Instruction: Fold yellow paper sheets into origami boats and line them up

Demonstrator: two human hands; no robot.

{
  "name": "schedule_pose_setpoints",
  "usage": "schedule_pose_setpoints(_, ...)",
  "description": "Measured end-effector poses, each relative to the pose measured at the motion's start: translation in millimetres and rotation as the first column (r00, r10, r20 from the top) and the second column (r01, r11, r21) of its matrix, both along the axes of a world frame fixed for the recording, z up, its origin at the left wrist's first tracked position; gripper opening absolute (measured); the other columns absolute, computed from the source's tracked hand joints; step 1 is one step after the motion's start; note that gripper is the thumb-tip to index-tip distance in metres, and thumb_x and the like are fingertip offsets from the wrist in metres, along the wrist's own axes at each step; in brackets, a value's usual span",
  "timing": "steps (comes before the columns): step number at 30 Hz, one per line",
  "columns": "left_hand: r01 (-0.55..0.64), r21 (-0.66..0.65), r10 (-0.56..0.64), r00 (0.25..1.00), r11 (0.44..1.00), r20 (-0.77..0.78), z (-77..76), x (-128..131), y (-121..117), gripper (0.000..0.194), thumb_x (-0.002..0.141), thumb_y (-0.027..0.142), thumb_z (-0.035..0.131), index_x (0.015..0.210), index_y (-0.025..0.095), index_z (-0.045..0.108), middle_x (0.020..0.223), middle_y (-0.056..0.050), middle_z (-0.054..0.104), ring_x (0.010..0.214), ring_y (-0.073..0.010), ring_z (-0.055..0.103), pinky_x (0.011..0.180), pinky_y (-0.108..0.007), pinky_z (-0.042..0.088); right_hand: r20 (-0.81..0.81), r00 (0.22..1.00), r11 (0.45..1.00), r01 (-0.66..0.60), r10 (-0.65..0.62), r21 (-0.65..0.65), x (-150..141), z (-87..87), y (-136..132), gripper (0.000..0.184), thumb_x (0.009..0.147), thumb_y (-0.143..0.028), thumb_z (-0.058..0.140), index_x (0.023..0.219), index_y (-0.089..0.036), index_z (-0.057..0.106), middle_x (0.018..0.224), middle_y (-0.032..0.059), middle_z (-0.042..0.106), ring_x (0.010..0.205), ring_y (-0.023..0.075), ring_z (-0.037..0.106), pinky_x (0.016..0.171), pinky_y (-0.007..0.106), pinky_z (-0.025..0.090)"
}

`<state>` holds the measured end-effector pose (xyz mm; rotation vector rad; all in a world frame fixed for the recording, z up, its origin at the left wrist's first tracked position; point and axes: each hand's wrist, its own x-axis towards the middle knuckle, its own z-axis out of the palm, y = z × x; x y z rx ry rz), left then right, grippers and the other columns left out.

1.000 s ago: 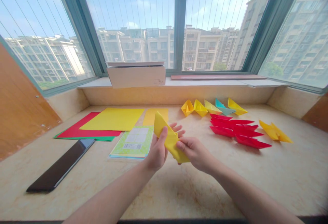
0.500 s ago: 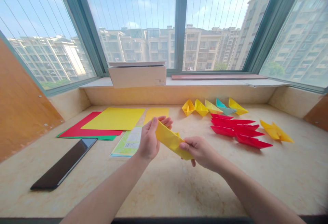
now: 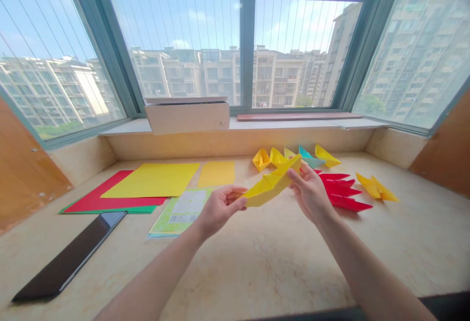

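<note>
A folded yellow paper boat (image 3: 272, 184) is held in the air above the stone sill between both hands. My left hand (image 3: 217, 208) pinches its near left end with thumb and fingers. My right hand (image 3: 311, 194) grips its far right end, fingers curled round the tip. The boat slants upward to the right. Behind it lie a row of small yellow and teal paper boats (image 3: 290, 157), a pile of red paper boats (image 3: 341, 191) and a yellow boat (image 3: 375, 187) further right.
Yellow sheets (image 3: 156, 180) lie on red and green paper (image 3: 99, 202) at the left. A printed paper pack (image 3: 181, 210) and a black phone (image 3: 68, 257) lie nearer. A cardboard box (image 3: 187, 114) stands on the window ledge.
The boat has been turned: its right end rose from low near the sill to high, and my right hand moved up and away. The camera tilted upward slightly.
</note>
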<state>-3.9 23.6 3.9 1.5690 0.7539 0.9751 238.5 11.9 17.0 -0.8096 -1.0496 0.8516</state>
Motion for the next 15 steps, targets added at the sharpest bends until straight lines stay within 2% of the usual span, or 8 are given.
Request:
schedule_pose_setpoints(3, 0.112, 0.133, -0.077, 0.965, 0.985, -0.249, -2.3, 9.2, -12.8, 0.046, 0.084, 0.037, 0.068, 0.124, 0.015, 0.06, 0.103, -0.01, 0.073, 0.088, -0.0221, 0.068, 0.079, -0.034, 0.053, 0.018, 0.999, 1.0, -0.029, 0.029, -0.001, -8.2, -8.1, 1.5, 0.033, 0.073, -0.043, 0.08, 0.096, -0.021, 0.071, 0.091, 0.0049, 0.073, 0.08, 0.0187, 0.065, 0.068, 0.027, 0.049)
schedule_pose_setpoints(5, 0.14, 0.208, -0.064, 0.94, 0.968, -0.336, -3.7, 13.2, -18.2, 0.041, 0.085, 0.039, 0.067, 0.119, 0.016, 0.061, 0.1, -0.008, 0.071, 0.087, -0.0213, 0.065, 0.074, -0.031, 0.051, 0.038, 0.996, 0.997, -0.077, 0.078, -0.016, -19.3, -13.5, -0.6, 0.033, 0.072, -0.044, 0.081, 0.093, -0.02, 0.07, 0.088, 0.0049, 0.074, 0.08, 0.0208, 0.066, 0.073, 0.031, 0.052)
schedule_pose_setpoints(7, 0.127, 0.217, -0.041, 0.93, 0.968, -0.364, -5.4, 14.9, -20.1, 0.04, 0.085, 0.044, 0.066, 0.111, 0.015, 0.061, 0.091, -0.006, 0.068, 0.078, -0.0192, 0.062, 0.065, -0.027, 0.048, 0.101, 0.985, 0.99, -0.139, 0.141, -0.028, -30.6, -17.1, -4.1, 0.035, 0.073, -0.044, 0.08, 0.095, -0.02, 0.07, 0.089, 0.0053, 0.074, 0.082, 0.0223, 0.067, 0.075, 0.032, 0.052)
schedule_pose_setpoints(9, 0.101, 0.145, -0.049, 0.945, 0.984, -0.323, -7.3, 15.4, -19.7, 0.041, 0.086, 0.051, 0.063, 0.106, 0.015, 0.058, 0.083, -0.005, 0.065, 0.07, -0.0171, 0.06, 0.058, -0.025, 0.045, 0.152, 0.966, 0.978, -0.207, 0.209, -0.025, -38.2, -18.8, -7.4, 0.036, 0.077, -0.046, 0.077, 0.101, -0.02, 0.069, 0.095, 0.0057, 0.074, 0.087, 0.0229, 0.067, 0.077, 0.032, 0.052)
schedule_pose_setpoints(11, 0.091, 0.035, -0.081, 0.973, 0.995, -0.216, -8.6, 16.3, -19.1, 0.042, 0.089, 0.055, 0.056, 0.104, 0.016, 0.053, 0.081, -0.004, 0.063, 0.065, -0.0161, 0.061, 0.056, -0.026, 0.047, 0.192, 0.933, 0.952, -0.302, 0.305, -0.042, -41.1, -19.6, -9.4, 0.035, 0.082, -0.05, 0.071, 0.099, -0.02, 0.068, 0.095, 0.0057, 0.074, 0.086, 0.0224, 0.067, 0.076, 0.032, 0.052)
schedule_pose_setpoints(13, 0.086, -0.054, -0.092, 0.99, 0.995, -0.111, -9.0, 18.2, -19.1, 0.041, 0.091, 0.057, 0.051, 0.102, 0.017, 0.05, 0.08, -0.004, 0.061, 0.061, -0.0152, 0.061, 0.054, -0.028, 0.05, 0.23, 0.883, 0.913, -0.399, 0.408, -0.088, -41.1, -21.1, -10.1, 0.036, 0.087, -0.054, 0.062, 0.09, -0.018, 0.068, 0.084, 0.0048, 0.073, 0.075, 0.0208, 0.067, 0.071, 0.032, 0.053)
schedule_pose_setpoints(15, 0.068, -0.086, -0.073, 0.996, 0.994, -0.053, -9.0, 20.5, -19.6, 0.041, 0.09, 0.057, 0.053, 0.099, 0.017, 0.049, 0.078, -0.003, 0.061, 0.056, -0.0144, 0.06, 0.051, -0.028, 0.051, 0.259, 0.854, 0.893, -0.436, 0.45, -0.114, -41.2, -23.6, -10.1, 0.04, 0.09, -0.056, 0.056, 0.082, -0.018, 0.067, 0.073, 0.0032, 0.07, 0.065, 0.0186, 0.063, 0.065, 0.031, 0.051)
